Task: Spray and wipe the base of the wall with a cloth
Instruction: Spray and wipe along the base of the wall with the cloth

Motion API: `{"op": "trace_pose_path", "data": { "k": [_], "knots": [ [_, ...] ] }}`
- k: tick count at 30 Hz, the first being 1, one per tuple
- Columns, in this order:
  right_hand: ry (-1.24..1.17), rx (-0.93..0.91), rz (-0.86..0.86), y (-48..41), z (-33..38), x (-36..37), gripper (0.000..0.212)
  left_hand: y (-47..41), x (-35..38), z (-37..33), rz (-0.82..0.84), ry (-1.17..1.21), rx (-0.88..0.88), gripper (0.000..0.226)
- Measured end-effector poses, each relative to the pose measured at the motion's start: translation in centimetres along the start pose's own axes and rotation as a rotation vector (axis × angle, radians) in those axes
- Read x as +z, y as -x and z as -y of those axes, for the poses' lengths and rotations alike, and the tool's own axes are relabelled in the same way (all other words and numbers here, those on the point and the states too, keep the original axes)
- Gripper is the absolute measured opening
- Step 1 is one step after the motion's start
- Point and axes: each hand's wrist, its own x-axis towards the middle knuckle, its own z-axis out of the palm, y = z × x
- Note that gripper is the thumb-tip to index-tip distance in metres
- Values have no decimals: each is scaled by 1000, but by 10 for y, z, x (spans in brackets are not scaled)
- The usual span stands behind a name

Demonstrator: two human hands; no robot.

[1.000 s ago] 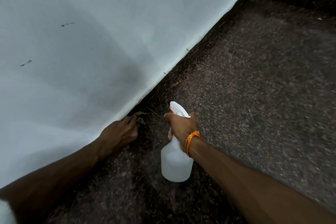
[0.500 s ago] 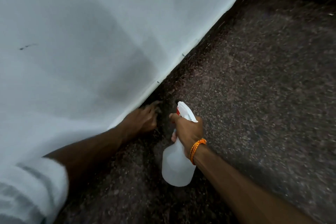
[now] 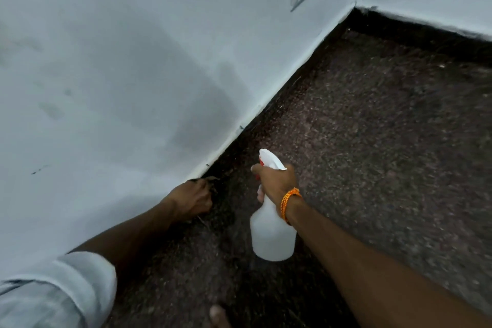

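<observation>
Hands work apart at the foot of the wall (image 3: 133,61). Your left hand (image 3: 191,201) is tucked against the base (image 3: 266,112), where white paint meets the dark speckled floor (image 3: 372,141). Its fingers are curled round something dark that shows only as a scrap at the fingertips. I take that scrap for the cloth (image 3: 210,180), though it is too shadowed to be sure.

Your right hand (image 3: 277,184) is clamped round the neck of the bottle (image 3: 271,237), with a finger forward by the trigger. The bottle sits at 3 o'clock from the left hand, near it but not touching, and hangs over the floor.

What matters for the next move is the line of the base. It runs long and straight from 7 o'clock, past your left hand, up to the corner (image 3: 355,8) at 1 o'clock. The unwiped stretch appears to lie ahead of the left hand towards 1 o'clock.

The nozzle (image 3: 266,157) points to roughly 11 o'clock, at the base just ahead of your left fingers. The left hand is the nearer one, already on the seam. I judge that a spray would land at its 1 o'clock, and the cloth would then follow along that line.
</observation>
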Motion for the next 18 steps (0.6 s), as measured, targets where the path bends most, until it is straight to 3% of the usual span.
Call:
{"op": "trace_pose_path", "data": {
  "k": [3,5,10,12,14,17,18],
  "knots": [
    [112,-22,37,0,1,0,46,2,-3,6,-24,-46,-8,22],
    [118,1,42,0,-3,-2,51,-9,-13,11,-160,-8,-114,11],
    [126,31,48,-16,-7,7,52,-18,-46,32,-449,50,-224,34],
    [151,68,79,-15,-7,6,56,-23,-52,32,-451,60,-208,35],
    [153,37,-39,-57,-19,11,55,-88,-25,32,-477,70,-99,30],
    [193,47,-14,-70,-11,9,60,-92,-27,33,-470,24,-120,13],
    [203,41,-3,-67,-11,12,62,-84,-22,29,-463,29,-157,16]
  ]
}}
